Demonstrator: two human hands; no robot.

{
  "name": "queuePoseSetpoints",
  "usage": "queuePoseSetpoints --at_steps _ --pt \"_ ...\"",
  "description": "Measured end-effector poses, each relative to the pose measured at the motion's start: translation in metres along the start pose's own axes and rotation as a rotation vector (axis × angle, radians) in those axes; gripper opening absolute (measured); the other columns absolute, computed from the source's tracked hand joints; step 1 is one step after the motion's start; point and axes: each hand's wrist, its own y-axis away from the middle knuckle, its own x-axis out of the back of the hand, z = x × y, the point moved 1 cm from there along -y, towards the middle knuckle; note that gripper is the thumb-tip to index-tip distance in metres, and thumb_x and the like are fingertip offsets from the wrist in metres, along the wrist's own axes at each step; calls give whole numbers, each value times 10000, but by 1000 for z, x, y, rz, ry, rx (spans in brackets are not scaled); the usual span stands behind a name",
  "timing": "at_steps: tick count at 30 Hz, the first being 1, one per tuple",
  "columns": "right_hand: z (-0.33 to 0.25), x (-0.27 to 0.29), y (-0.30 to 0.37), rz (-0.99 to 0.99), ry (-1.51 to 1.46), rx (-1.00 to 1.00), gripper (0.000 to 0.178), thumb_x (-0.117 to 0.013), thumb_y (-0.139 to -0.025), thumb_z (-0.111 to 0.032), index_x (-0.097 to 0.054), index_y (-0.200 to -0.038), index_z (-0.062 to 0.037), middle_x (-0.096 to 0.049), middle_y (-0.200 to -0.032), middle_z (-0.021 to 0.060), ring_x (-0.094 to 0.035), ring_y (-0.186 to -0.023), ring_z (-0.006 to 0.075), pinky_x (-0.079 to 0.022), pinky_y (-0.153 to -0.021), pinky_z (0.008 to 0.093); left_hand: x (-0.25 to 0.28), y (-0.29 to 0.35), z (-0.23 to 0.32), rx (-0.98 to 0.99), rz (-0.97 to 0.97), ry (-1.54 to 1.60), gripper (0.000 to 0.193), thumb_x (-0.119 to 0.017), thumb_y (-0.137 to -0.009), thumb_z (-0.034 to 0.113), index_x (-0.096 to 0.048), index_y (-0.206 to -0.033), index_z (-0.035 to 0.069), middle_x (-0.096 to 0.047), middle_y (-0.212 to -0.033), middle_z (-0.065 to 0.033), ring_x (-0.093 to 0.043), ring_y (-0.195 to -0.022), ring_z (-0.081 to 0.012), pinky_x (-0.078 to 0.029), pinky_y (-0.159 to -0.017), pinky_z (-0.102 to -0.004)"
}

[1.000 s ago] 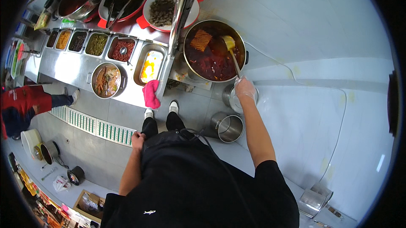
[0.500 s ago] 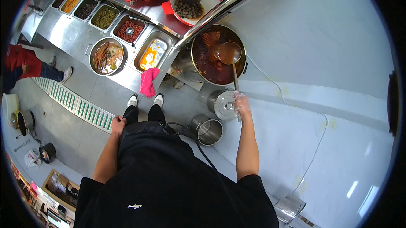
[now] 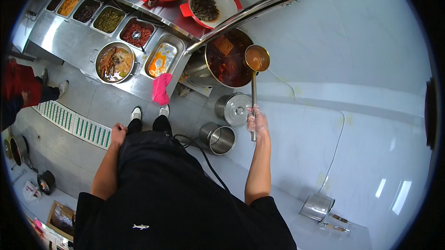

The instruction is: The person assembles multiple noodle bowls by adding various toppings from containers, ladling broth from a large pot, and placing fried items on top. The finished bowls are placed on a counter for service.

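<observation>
My right hand (image 3: 258, 121), in a clear plastic glove, grips the long handle of a metal ladle (image 3: 253, 93). The ladle's bowl, full of orange-brown broth (image 3: 257, 58), hangs at the right rim of a tall steel stockpot (image 3: 198, 70). Dark red broth (image 3: 230, 67) fills the pot, with an orange scored piece (image 3: 223, 45) at its surface. Bare and curled into a loose fist, my left hand (image 3: 118, 134) hangs by my waist; nothing shows in it. On the steel counter, a two-handled metal pan (image 3: 114, 62) holds broth, noodles and reddish-brown pieces.
Beside the pan sits a steel tray (image 3: 163, 56) smeared with orange liquid; a pink cloth (image 3: 161, 89) drapes over the counter edge. Toppings fill several inset trays (image 3: 107, 20). A lidded pot (image 3: 233, 109) and an open pot (image 3: 217, 138) stand below. A co-worker (image 3: 21, 85) is at far left.
My right hand has drawn the ladle from over the broth to the pot's right rim, its bowl now upright and full. The left hand stays by my waist.
</observation>
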Motion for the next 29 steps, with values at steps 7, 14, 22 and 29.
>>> queuePoseSetpoints --at_steps 7,14,22,29 --pt "41 -47 43 -40 -60 -41 409 -479 -1034 -460 -572 -1037 -62 -372 -546 -42 -309 -383 79 -238 -362 263 35 -6 -9 39 -18 0 161 -642 -794 117 -510 -744 38 -566 -664 -60 -540 -646 -153 -456 -618 -316" --pt "83 -95 81 -118 -34 -63 417 -512 -1019 -471 -600 -995 -64 -364 -515 -36 -301 -349 93 -223 -343 273 69 -14 -26 21 58 -150 176 -660 -765 177 -570 -759 25 -619 -706 -113 -584 -694 -213 -492 -693 -375" --pt "80 -158 124 -244 100 -106 437 -500 -1021 -489 -570 -1000 -58 -352 -520 -32 -288 -345 90 -211 -329 275 91 4 2 101 101 -160 187 -660 -798 176 -530 -752 49 -595 -706 -79 -568 -691 -191 -479 -678 -343" --pt "72 -216 109 -396 259 3 390 -506 -1031 -449 -577 -1002 -67 -382 -532 -22 -300 -349 91 -241 -326 273 105 21 -2 143 159 -81 170 -667 -793 140 -516 -760 69 -574 -691 -61 -568 -700 -179 -477 -678 -339"
